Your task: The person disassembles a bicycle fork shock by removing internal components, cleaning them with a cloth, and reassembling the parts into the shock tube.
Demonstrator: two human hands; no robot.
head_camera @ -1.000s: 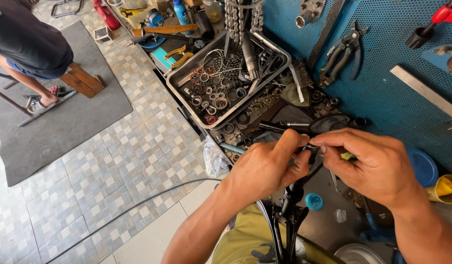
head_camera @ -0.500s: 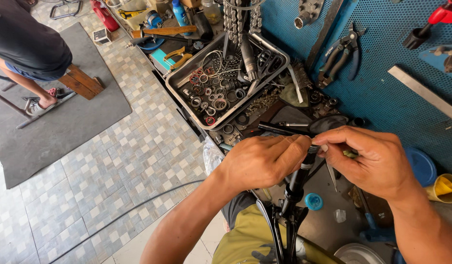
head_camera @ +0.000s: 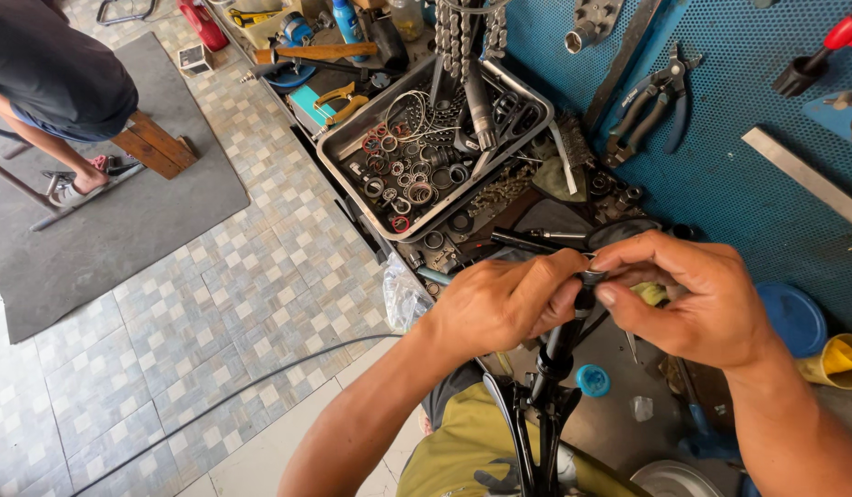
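Both hands pinch a small part atop an upright black rod (head_camera: 556, 354). The left hand (head_camera: 499, 304) and right hand (head_camera: 688, 299) meet directly above it, thumbs and fingertips closed on its top end.

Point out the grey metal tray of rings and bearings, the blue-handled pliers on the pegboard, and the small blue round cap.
Grey metal tray of rings and bearings (head_camera: 354, 180): head view, on its left rim.
Blue-handled pliers (head_camera: 649, 103): head view, on the handles.
Small blue round cap (head_camera: 592, 380): head view, on its top.
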